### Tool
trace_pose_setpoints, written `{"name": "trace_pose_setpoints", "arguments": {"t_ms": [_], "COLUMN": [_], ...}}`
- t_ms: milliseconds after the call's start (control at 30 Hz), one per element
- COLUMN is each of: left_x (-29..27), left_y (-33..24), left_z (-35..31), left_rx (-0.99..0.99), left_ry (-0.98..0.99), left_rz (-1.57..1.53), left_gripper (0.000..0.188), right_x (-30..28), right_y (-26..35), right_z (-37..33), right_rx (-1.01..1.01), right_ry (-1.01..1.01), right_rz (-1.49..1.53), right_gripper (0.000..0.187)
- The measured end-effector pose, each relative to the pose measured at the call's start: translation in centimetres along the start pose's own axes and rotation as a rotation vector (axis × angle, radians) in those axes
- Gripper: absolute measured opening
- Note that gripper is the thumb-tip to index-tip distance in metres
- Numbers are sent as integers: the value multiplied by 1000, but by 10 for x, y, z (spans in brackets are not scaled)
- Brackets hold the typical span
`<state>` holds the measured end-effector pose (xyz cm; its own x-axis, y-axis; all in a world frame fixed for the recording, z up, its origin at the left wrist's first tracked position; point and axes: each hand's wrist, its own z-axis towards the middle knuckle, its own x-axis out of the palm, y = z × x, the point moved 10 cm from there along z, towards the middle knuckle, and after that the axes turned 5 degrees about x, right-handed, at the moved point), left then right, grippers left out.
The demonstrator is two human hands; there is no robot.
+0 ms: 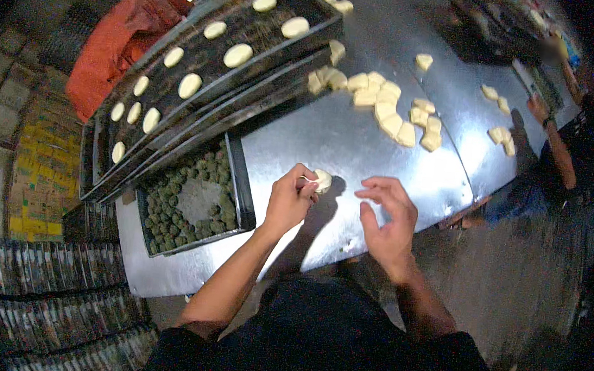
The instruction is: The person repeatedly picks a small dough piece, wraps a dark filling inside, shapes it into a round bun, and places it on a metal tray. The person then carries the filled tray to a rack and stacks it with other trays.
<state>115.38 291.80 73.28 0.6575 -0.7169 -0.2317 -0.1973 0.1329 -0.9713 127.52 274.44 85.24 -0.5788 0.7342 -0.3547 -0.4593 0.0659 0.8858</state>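
My left hand [287, 200] pinches a small pale round of dough [323, 181] above the metal table. What lies inside or under the dough is hidden by my fingers. To its right, my right hand [391, 229] hovers with fingers spread and bent, touching nothing. Left of my left hand, a black tray [243, 188] holds many dark greenish-brown balls [163, 220] around a bare patch. Beyond both hands, cut dough pieces [389, 117] lie in a curved cluster on the table.
Stacked dark baking trays [175, 127] stand at the far left, the top one bearing flattened dough rounds [238, 56]. Behind them is an orange cover [120, 46]. More dough pieces [502, 138] lie at the right, near a co-worker's hand [538, 108] beside a long tool.
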Motion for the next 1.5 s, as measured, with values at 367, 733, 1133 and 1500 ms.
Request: {"name": "trace_pose_setpoints", "arguments": {"t_ms": [367, 733, 1133, 1500], "left_x": [24, 99, 209, -150], "left_y": [97, -57, 18, 84], "left_z": [-16, 103, 164, -209], "left_rx": [-409, 437, 276, -162], "left_ry": [-92, -121, 85, -337], "left_rz": [-438, 266, 473, 652], "left_gripper": [37, 17, 18, 69], "right_x": [11, 179, 63, 206], "right_y": [42, -122, -141, 137], "right_z": [97, 5, -39, 137], "right_rx": [-388, -251, 343, -401], "right_ry": [-108, 214, 634, 656], "right_rz": [-67, -359, -174, 51], "right_gripper": [51, 65, 44, 34]}}
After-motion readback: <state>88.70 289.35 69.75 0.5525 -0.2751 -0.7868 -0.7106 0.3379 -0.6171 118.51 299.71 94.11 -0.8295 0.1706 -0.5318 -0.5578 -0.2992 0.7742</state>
